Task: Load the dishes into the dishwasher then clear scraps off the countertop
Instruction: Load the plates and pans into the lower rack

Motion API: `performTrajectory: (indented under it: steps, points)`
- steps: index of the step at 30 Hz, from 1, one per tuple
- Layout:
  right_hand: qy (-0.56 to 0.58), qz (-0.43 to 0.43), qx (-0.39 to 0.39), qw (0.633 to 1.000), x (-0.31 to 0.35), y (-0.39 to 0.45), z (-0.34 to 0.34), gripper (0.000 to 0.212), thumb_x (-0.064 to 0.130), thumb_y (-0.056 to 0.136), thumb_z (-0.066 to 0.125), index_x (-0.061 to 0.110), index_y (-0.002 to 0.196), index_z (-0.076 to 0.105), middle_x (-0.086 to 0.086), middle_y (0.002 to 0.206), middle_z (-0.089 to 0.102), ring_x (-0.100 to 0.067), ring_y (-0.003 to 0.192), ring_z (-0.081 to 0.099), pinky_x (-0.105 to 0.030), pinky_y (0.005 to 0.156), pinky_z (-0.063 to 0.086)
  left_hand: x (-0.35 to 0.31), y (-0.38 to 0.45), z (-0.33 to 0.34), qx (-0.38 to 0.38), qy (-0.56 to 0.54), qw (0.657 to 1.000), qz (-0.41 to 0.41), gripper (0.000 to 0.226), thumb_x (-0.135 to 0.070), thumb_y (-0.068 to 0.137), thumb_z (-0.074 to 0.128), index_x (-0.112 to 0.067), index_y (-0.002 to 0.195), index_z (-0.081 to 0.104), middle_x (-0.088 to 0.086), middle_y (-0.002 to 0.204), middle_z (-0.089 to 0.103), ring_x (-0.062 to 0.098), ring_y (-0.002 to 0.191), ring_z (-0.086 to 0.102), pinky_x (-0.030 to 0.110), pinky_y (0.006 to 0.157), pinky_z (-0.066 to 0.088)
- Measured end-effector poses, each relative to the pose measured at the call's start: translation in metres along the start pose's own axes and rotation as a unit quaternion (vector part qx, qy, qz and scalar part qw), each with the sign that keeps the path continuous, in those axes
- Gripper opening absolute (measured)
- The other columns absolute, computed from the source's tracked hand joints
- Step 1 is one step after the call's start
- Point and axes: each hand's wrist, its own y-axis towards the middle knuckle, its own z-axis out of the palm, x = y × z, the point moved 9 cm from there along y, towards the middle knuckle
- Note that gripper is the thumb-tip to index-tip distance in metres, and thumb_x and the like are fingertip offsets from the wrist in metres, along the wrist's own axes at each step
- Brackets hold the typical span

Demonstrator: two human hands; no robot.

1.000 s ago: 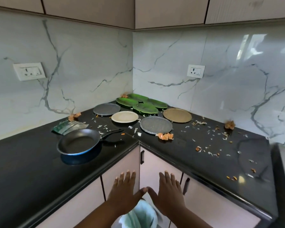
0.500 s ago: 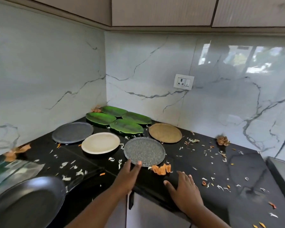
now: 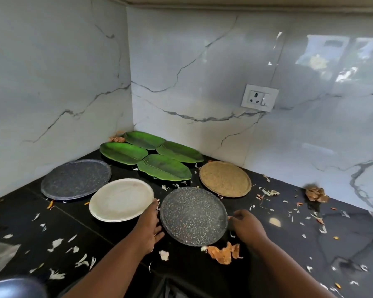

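Left hand (image 3: 149, 224) and right hand (image 3: 244, 224) outstretched, apart.
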Motion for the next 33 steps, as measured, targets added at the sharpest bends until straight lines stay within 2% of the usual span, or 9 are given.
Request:
performTrajectory:
  steps: [5, 7, 10, 13, 15, 21, 26, 30, 33]
  points:
    - [0.011, 0.018, 0.037, 0.999, -0.008, 0.059, 0.017, 0.021, 0.032, 0.088, 0.059, 0.013, 0.091, 0.067, -0.001, 0.085, 0.067, -0.017, 0.076, 0.061, -0.026, 0.066, 0.043, -0.002, 0.014, 0.006, -0.029, 0.034, 0.999, 0.012, 0.052, -0.046, 0.098, 0.044, -0.021, 0.143, 0.039, 0.008, 0.146, 0.044, 0.028, 0.135, 0.039, 0.041, 0.109, 0.03]
    - [0.063, 0.048, 0.064, 0.995, -0.008, 0.068, 0.026, 0.02, 0.021, 0.088, 0.057, 0.013, 0.071, 0.059, -0.002, 0.064, 0.057, -0.018, 0.057, 0.053, -0.026, 0.057, 0.042, -0.005, 0.015, 0.007, -0.054, 0.029, 0.998, 0.009, 0.035, -0.039, 0.097, 0.051, -0.023, 0.127, 0.05, 0.007, 0.124, 0.056, 0.025, 0.115, 0.052, 0.035, 0.094, 0.039]
    - [0.169, 0.129, 0.11, 0.971, -0.016, 0.074, 0.035, 0.013, 0.012, 0.087, 0.057, 0.011, 0.075, 0.056, -0.006, 0.061, 0.05, -0.017, 0.048, 0.044, -0.021, 0.045, 0.039, -0.005, 0.021, 0.002, -0.091, 0.018, 0.996, 0.004, 0.03, -0.028, 0.089, 0.063, -0.014, 0.114, 0.057, 0.004, 0.102, 0.067, 0.015, 0.078, 0.056, 0.026, 0.065, 0.044]
    - [0.215, 0.172, 0.159, 0.948, -0.022, 0.078, 0.041, 0.015, 0.016, 0.087, 0.061, 0.013, 0.073, 0.057, -0.002, 0.053, 0.047, -0.013, 0.045, 0.038, -0.017, 0.042, 0.034, 0.0, 0.026, 0.006, -0.07, -0.013, 0.997, -0.014, 0.032, -0.016, 0.085, 0.064, -0.007, 0.116, 0.061, 0.011, 0.109, 0.071, 0.028, 0.103, 0.065, 0.04, 0.097, 0.049]
    - [0.252, 0.177, 0.198, 0.93, -0.019, 0.078, 0.044, 0.02, 0.023, 0.09, 0.06, 0.014, 0.073, 0.058, 0.003, 0.047, 0.05, -0.012, 0.046, 0.034, -0.017, 0.043, 0.032, 0.005, 0.023, 0.011, -0.061, -0.045, 0.996, -0.037, 0.029, -0.008, 0.085, 0.061, -0.004, 0.114, 0.058, 0.016, 0.116, 0.067, 0.033, 0.114, 0.06, 0.042, 0.101, 0.044]
    - [0.376, 0.214, 0.152, 0.889, -0.019, 0.108, 0.033, 0.034, 0.032, 0.095, 0.057, 0.006, 0.117, 0.054, -0.015, 0.094, 0.062, -0.028, 0.072, 0.062, -0.033, 0.053, 0.05, -0.009, 0.012, 0.015, -0.051, -0.1, 0.994, -0.01, 0.03, -0.003, 0.083, 0.057, 0.0, 0.113, 0.058, 0.019, 0.113, 0.066, 0.035, 0.105, 0.06, 0.039, 0.086, 0.051]
    - [0.506, 0.28, 0.099, 0.81, -0.014, 0.132, 0.021, 0.045, 0.022, 0.097, 0.056, 0.012, 0.138, 0.041, -0.023, 0.11, 0.055, -0.037, 0.091, 0.061, -0.041, 0.072, 0.055, -0.02, 0.008, 0.012, -0.048, -0.119, 0.991, 0.02, 0.036, -0.009, 0.084, 0.057, -0.004, 0.12, 0.057, 0.017, 0.116, 0.067, 0.032, 0.099, 0.06, 0.036, 0.07, 0.056]
    - [0.51, 0.301, 0.072, 0.803, -0.007, 0.143, 0.018, 0.04, 0.019, 0.097, 0.055, 0.012, 0.135, 0.043, -0.019, 0.106, 0.054, -0.032, 0.083, 0.059, -0.042, 0.08, 0.057, -0.02, 0.011, 0.007, -0.055, -0.132, 0.989, 0.028, 0.038, -0.009, 0.086, 0.055, -0.004, 0.124, 0.056, 0.019, 0.12, 0.065, 0.036, 0.114, 0.059, 0.046, 0.097, 0.048]
    - [0.491, 0.317, 0.059, 0.81, -0.006, 0.147, 0.016, 0.023, 0.013, 0.096, 0.054, 0.008, 0.118, 0.048, -0.019, 0.101, 0.054, -0.029, 0.077, 0.058, -0.038, 0.067, 0.06, -0.021, 0.01, 0.006, -0.063, -0.153, 0.986, 0.034, 0.038, -0.007, 0.086, 0.054, -0.002, 0.123, 0.055, 0.022, 0.125, 0.062, 0.037, 0.119, 0.055, 0.049, 0.108, 0.038]
